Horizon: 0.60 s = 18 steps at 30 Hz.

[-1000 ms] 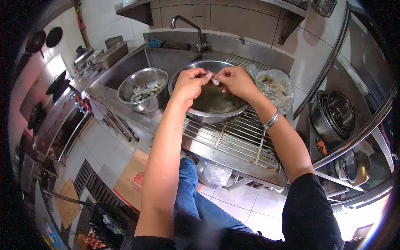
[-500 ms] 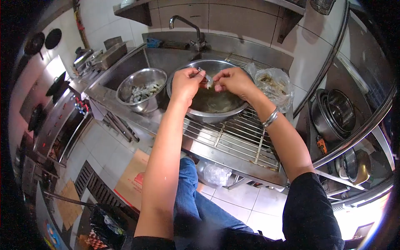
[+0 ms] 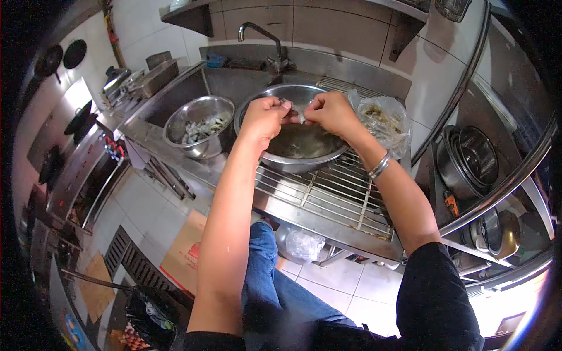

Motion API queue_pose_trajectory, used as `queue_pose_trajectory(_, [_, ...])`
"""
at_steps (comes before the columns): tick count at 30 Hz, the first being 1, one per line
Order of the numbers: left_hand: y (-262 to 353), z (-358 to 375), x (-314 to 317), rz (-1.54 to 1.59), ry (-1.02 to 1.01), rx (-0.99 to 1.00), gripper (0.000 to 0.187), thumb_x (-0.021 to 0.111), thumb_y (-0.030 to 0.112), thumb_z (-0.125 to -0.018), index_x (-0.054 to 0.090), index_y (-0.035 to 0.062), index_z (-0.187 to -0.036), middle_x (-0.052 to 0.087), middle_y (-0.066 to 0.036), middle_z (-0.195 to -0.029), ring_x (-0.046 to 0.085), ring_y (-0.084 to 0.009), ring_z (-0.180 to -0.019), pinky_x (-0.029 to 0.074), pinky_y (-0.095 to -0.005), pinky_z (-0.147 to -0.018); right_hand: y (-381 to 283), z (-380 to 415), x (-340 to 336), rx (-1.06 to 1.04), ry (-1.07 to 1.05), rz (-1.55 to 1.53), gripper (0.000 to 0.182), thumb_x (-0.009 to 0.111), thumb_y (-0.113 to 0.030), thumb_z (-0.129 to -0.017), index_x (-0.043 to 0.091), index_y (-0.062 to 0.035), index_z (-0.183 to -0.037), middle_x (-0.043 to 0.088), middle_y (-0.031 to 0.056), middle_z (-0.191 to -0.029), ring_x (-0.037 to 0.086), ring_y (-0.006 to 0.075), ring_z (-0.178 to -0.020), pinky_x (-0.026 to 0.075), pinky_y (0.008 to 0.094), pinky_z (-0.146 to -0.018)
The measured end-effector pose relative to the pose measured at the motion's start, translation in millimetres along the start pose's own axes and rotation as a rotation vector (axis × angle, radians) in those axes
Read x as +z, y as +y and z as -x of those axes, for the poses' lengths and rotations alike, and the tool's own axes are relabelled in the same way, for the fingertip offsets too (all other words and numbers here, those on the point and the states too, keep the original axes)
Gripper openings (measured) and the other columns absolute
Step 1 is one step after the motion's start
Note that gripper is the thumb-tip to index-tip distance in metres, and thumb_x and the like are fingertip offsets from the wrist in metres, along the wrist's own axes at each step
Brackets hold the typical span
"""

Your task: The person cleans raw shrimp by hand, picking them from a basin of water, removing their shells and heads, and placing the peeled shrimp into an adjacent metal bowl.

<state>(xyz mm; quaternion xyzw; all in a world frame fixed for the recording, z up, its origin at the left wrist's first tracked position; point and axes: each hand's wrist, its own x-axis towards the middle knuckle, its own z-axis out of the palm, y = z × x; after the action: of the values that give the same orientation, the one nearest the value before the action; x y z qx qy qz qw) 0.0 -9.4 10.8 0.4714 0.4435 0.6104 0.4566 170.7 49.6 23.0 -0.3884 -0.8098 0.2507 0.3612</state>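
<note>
The small piece (image 3: pixel 301 118) is whitish, above murky brown-grey water (image 3: pixel 304 143) in a silvery basin (image 3: pixel 304 164), while the shiny silver bowl (image 3: pixel 202 150) holds a mottled mix of white and dark grey pieces (image 3: pixel 199 130). A clear, milky bag (image 3: pixel 393 138) shows tan-brown contents, and the tabletop (image 3: pixel 293 214) is steel grey. Black sleeves (image 3: pixel 433 286) and blue jeans (image 3: pixel 262 257) contrast with pale floor tiles (image 3: pixel 374 285) gridded by darker lines.

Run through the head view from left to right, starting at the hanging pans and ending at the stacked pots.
Hanging pans → smaller metal bowl → left hand → small pale piece → right hand → plastic bag → stacked pots.
</note>
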Motion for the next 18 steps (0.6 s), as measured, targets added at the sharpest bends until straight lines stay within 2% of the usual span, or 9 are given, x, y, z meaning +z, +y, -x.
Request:
queue_pose_trajectory(2, [-3.1,-3.4,-2.3,0.024,-0.034,-0.018,0.012,0.058,0.008,-0.090,0.058,-0.0039,-0.088,0.061,-0.010,-0.081,0.066,-0.0177,-0.070,0.037,-0.0216,-0.039,5.7,-2.8,2.4,-0.011,0.005,-0.034,0.010,0.069,-0.008,-0.069,0.063,0.0001,-0.068,0.066,0.0071,-0.064,0.061,0.0116,-0.059,0.047,0.0244,-0.054])
queue_pose_trajectory(4, [-1.2,-1.9,-1.3,0.035,-0.015,-0.025,0.013,0.058,0.010,-0.090,0.057,-0.0034,-0.088,0.062,-0.010,-0.081,0.066,-0.0170,-0.070,0.033,-0.0211,-0.036,4.2,-2.5,2.0,-0.022,0.010,-0.067,0.010,0.070,-0.008,-0.069,0.063,-0.0005,-0.067,0.065,0.0070,-0.063,0.060,0.0115,-0.058,0.046,0.0242,-0.053])
queue_pose_trajectory(6, [-2.0,-3.7,-3.0,0.046,0.004,-0.031,0.014,0.057,0.011,-0.091,0.057,-0.0029,-0.088,0.062,-0.010,-0.080,0.066,-0.0163,-0.070,0.030,-0.0205,-0.034,2.0,-1.7,-0.2,0.032,0.031,0.068,0.017,0.074,-0.016,-0.065,0.066,-0.0019,-0.069,0.066,0.0070,-0.063,0.064,0.0133,-0.061,0.050,0.0286,-0.060])
queue_pose_trajectory(7, [-3.1,-7.2,-6.1,0.030,0.058,-0.020,0.013,0.057,0.012,-0.091,0.057,-0.0006,-0.090,0.064,-0.009,-0.081,0.065,-0.0129,-0.068,0.027,-0.0198,-0.034,8.6,-4.1,1.3,0.031,0.032,0.068,0.017,0.074,-0.016,-0.065,0.066,-0.0019,-0.069,0.066,0.0070,-0.063,0.064,0.0133,-0.061,0.050,0.0286,-0.060])
queue_pose_trajectory(8, [-4.9,-10.0,-8.2,0.015,0.112,-0.008,0.012,0.056,0.013,-0.092,0.056,0.0016,-0.093,0.065,-0.009,-0.083,0.063,-0.0094,-0.066,0.025,-0.0191,-0.034,20.4,-8.5,4.3,0.026,0.054,-0.026,0.015,0.071,-0.013,-0.067,0.067,-0.0008,-0.073,0.067,0.0074,-0.066,0.063,0.0131,-0.061,0.050,0.0279,-0.060])
queue_pose_trajectory(10, [0.7,-6.5,-6.8,0.071,0.103,-0.014,0.012,0.056,0.014,-0.092,0.057,0.0017,-0.094,0.066,-0.009,-0.084,0.063,-0.0098,-0.065,0.024,-0.0192,-0.034,19.6,-9.0,4.4,0.020,0.076,-0.120,0.013,0.069,-0.010,-0.070,0.067,0.0003,-0.078,0.067,0.0079,-0.070,0.062,0.0130,-0.061,0.050,0.0272,-0.059])
queue_pose_trajectory(12, [4.1,-3.1,-5.2,0.126,0.094,-0.021,0.013,0.055,0.015,-0.092,0.057,0.0018,-0.095,0.066,-0.009,-0.086,0.063,-0.0102,-0.064,0.024,-0.0194,-0.034,17.3,-8.8,2.5,0.106,0.031,-0.558,0.014,0.062,-0.004,-0.076,0.066,0.0036,-0.086,0.066,0.0105,-0.080,0.061,0.0149,-0.064,0.049,0.0261,-0.058])
queue_pose_trajectory(14, [5.4,-0.7,-2.1,0.084,0.020,-0.100,0.015,0.056,0.016,-0.091,0.058,0.0021,-0.097,0.066,-0.009,-0.086,0.056,-0.0095,-0.056,0.023,-0.0193,-0.035,21.6,-13.1,-0.5,0.172,-0.016,-0.669,0.014,0.060,-0.002,-0.077,0.066,0.0050,-0.088,0.066,0.0111,-0.082,0.060,0.0155,-0.066,0.048,0.0258,-0.059])
queue_pose_trajectory(18, [3.4,-0.1,-0.3,-0.035,0.017,-0.138,0.018,0.057,0.015,-0.091,0.059,0.0016,-0.102,0.066,-0.008,-0.086,0.054,-0.0097,-0.055,0.024,-0.0188,-0.036,16.2,-13.8,-5.6,0.332,-0.093,-0.893,0.015,0.060,-0.002,-0.079,0.065,0.0070,-0.090,0.064,0.0113,-0.082,0.059,0.0156,-0.068,0.047,0.0252,-0.061])
